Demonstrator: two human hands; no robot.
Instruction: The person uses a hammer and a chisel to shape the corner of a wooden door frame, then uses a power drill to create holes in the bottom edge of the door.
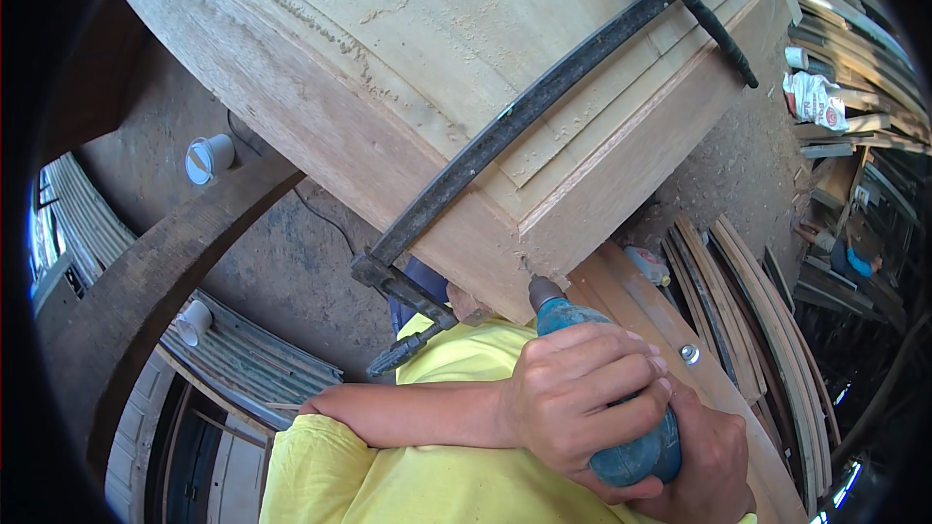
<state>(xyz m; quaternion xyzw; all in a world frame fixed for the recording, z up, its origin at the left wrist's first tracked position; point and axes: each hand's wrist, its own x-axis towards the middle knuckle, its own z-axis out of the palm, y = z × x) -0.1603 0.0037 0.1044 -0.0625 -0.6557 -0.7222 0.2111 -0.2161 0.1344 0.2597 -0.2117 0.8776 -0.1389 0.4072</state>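
Both of my hands are closed around a teal power drill [568, 315]. My left hand [582, 393] wraps over the top and rear of its body, while my right hand [709, 451] is lower, around the handle, partly hidden behind the left. The drill's chuck [544, 289] points at the near corner of a pale wooden panel frame [476, 272], and the thin bit reaches the wood there. Fine shavings lie around that spot. Across the panel runs a long dark metal bar clamp [524, 107]; its screw handle [403, 354] hangs over the near edge, close to my yellow shirt.
A wooden plank [631, 301] lies beneath the frame, with a small round metal piece [689, 354] on it. Long boards [748, 301] are stacked at right. To the left are a curved-looking beam [165, 262], white cups [209, 157] and corrugated sheets [248, 349].
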